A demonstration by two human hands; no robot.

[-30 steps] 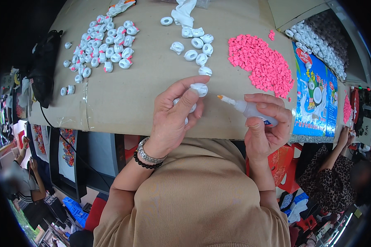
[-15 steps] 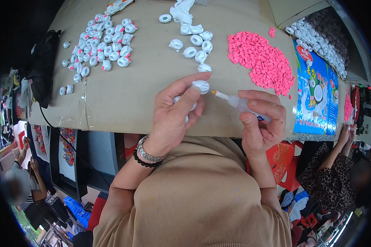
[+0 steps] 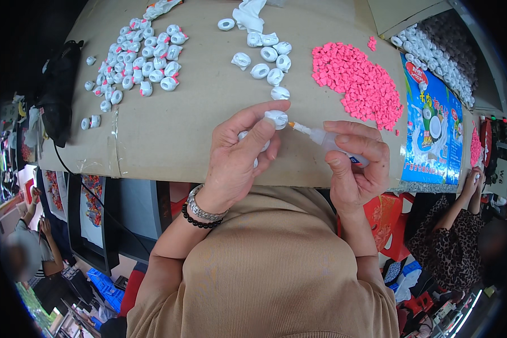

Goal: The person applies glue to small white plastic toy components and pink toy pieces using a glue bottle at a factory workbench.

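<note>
Between the thumb and forefinger of my left hand (image 3: 239, 147) is a small white rounded piece (image 3: 276, 119). More white pieces of the kind are tucked in the same palm, partly hidden by the fingers. My right hand (image 3: 359, 163) is closed around a translucent squeeze glue bottle (image 3: 341, 147), which lies tilted with its narrow orange-tipped nozzle (image 3: 294, 125) at the right side of the pinched piece. Just beyond my left fingertips, a loose string of white pieces (image 3: 268, 54) runs up the table. Right of these lies a heap of small pink pieces (image 3: 355, 81).
White pieces with pink bits (image 3: 146, 53) cover the left part of the table (image 3: 203, 112). A black bag (image 3: 62, 90) lies at the left edge. On the right are a blue printed sheet (image 3: 432, 121) and a box of white pieces (image 3: 439, 65). Co-workers sit at both sides.
The glue bottle has shifted slightly left, bringing its nozzle tip up to the white piece. My left hand has hardly moved.
</note>
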